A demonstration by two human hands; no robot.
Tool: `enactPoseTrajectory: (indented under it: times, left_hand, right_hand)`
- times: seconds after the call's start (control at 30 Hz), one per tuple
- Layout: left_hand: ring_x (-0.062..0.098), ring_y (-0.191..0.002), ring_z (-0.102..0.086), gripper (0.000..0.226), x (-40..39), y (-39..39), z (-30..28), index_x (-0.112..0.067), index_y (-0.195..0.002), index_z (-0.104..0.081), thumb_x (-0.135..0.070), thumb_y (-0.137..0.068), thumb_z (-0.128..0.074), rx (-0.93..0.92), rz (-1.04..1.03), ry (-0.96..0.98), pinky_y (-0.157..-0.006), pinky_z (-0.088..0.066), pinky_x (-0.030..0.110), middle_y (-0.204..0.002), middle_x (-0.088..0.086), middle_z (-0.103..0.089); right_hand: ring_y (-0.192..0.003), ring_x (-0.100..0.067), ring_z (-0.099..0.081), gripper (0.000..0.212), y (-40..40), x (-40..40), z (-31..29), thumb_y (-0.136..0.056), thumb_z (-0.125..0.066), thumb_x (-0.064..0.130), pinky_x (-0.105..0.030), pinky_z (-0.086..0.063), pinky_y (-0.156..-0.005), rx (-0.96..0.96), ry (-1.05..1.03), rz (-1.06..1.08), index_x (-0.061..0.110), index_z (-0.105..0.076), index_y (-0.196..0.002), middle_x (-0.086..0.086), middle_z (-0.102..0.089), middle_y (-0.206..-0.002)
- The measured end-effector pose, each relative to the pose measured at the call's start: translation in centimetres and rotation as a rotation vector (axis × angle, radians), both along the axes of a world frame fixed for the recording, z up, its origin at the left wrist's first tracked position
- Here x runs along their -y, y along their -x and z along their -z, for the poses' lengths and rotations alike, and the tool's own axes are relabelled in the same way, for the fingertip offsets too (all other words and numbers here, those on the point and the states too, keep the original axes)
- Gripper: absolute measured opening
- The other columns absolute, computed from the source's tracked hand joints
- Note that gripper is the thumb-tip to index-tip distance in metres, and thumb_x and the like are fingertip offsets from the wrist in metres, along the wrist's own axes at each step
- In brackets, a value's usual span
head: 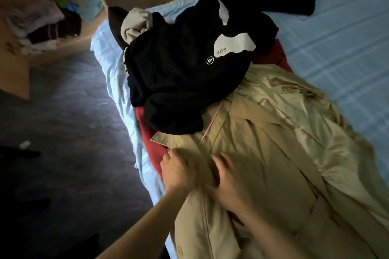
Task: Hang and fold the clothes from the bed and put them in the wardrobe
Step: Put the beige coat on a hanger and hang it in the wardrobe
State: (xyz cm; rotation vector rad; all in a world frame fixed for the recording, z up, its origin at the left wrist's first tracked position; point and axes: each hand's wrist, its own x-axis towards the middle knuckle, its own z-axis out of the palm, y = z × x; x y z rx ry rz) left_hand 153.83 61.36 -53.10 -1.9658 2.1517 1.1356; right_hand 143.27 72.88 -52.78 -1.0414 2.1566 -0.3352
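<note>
Across the bed, with its pale blue sheet, most of the clothes lie unsorted, so the task looks barely begun. Largest is the beige trench coat, spread open with a thin pink hanger tucked inside near the collar. Beyond it, a black sweatshirt is heaped over a red garment; its white patch reads "PAKA" beside a small round logo. Folded piles already sit on the wardrobe shelf. The left hand pinches the coat's lapel edge, while the right hand presses flat with fingers spread.
</note>
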Motion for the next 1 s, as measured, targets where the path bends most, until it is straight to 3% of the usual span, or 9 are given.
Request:
enactPoseTrajectory:
  times: [0.13, 0.23, 0.47, 0.6, 0.67, 0.87, 0.93, 1.0]
  left_hand:
    - [0.038, -0.111, -0.058, 0.034, 0.0, 0.7, 0.4, -0.006, -0.123, -0.053, -0.027, -0.095, -0.052, -0.105, -0.119, -0.011, -0.092, -0.046, 0.040, -0.118, 0.017, -0.065]
    - [0.039, -0.110, -0.060, 0.033, 0.5, 1.4, 0.1, -0.005, -0.118, -0.057, -0.030, -0.102, -0.045, -0.171, -0.170, -0.066, -0.091, -0.046, 0.037, -0.115, 0.019, -0.067]
    - [0.032, -0.081, -0.059, 0.022, -2.0, 0.3, -0.8, -0.008, -0.108, -0.065, -0.018, -0.100, -0.047, -0.271, -0.087, 0.074, -0.067, -0.031, 0.026, -0.091, 0.016, -0.071]
    - [0.021, -0.067, -0.058, 0.014, -6.2, -2.7, -2.2, -0.013, -0.092, -0.059, -0.017, -0.100, -0.048, -0.324, -0.021, 0.116, -0.057, -0.031, 0.024, -0.068, -0.005, -0.058]
    - [0.016, -0.063, -0.052, 0.013, -8.2, -4.4, -3.2, -0.017, -0.089, -0.054, -0.017, -0.100, -0.047, -0.311, 0.005, 0.133, -0.057, -0.027, 0.027, -0.067, -0.007, -0.054]
    - [0.010, -0.062, -0.048, 0.022, -11.8, -8.9, -7.5, -0.026, -0.081, -0.046, -0.014, -0.099, -0.049, -0.330, 0.128, 0.178, -0.060, -0.031, 0.029, -0.068, -0.008, -0.053]
    - [0.013, -0.061, -0.048, 0.018, -11.8, -9.7, -9.0, -0.022, -0.084, -0.051, -0.024, -0.100, -0.044, -0.344, 0.188, 0.215, -0.061, -0.032, 0.026, -0.070, -0.006, -0.057]
    - [0.017, -0.061, -0.050, 0.031, -11.3, -10.1, -10.5, -0.018, -0.089, -0.056, -0.039, -0.096, -0.034, -0.363, 0.239, 0.291, -0.060, -0.031, 0.026, -0.073, -0.003, -0.062]
  right_hand:
    - [-0.137, -0.026, -0.032, 0.063, -1.6, 0.0, 1.9, -0.086, -0.061, 0.053, -0.038, -0.032, -0.113, -0.170, 0.062, -0.040, 0.026, -0.044, -0.141, -0.003, -0.038, -0.149]
    - [-0.124, -0.026, -0.042, 0.056, -1.2, -0.3, 2.0, -0.080, -0.067, 0.048, -0.037, -0.038, -0.105, -0.147, 0.120, -0.007, 0.025, -0.054, -0.129, -0.003, -0.049, -0.132]
    - [-0.128, -0.015, -0.046, 0.051, -0.7, -2.5, -0.4, -0.092, -0.064, 0.038, -0.022, -0.038, -0.100, 0.032, 0.223, 0.198, 0.023, -0.049, -0.138, 0.003, -0.047, -0.139]
    - [-0.117, -0.003, -0.048, 0.046, -0.7, -4.0, -3.0, -0.092, -0.065, 0.034, -0.015, -0.034, -0.094, 0.000, 0.374, 0.277, 0.023, -0.052, -0.134, 0.010, -0.052, -0.129]
    - [-0.115, 0.003, -0.044, 0.045, -0.6, -4.6, -4.7, -0.093, -0.063, 0.035, -0.013, -0.034, -0.092, 0.010, 0.408, 0.303, 0.026, -0.050, -0.135, 0.015, -0.049, -0.128]
    - [-0.117, 0.000, -0.047, 0.042, -1.2, -7.1, -8.8, -0.095, -0.058, 0.036, -0.015, -0.039, -0.091, -0.021, 0.421, 0.255, 0.032, -0.047, -0.135, 0.016, -0.046, -0.130]
    - [-0.119, -0.001, -0.045, 0.041, -1.1, -7.7, -10.2, -0.096, -0.059, 0.031, -0.012, -0.035, -0.094, -0.078, 0.431, 0.233, 0.028, -0.049, -0.135, 0.016, -0.046, -0.128]
    - [-0.123, -0.003, -0.044, 0.041, -0.8, -8.0, -11.5, -0.096, -0.059, 0.026, -0.015, -0.033, -0.097, -0.138, 0.428, 0.223, 0.026, -0.049, -0.136, 0.014, -0.048, -0.130]
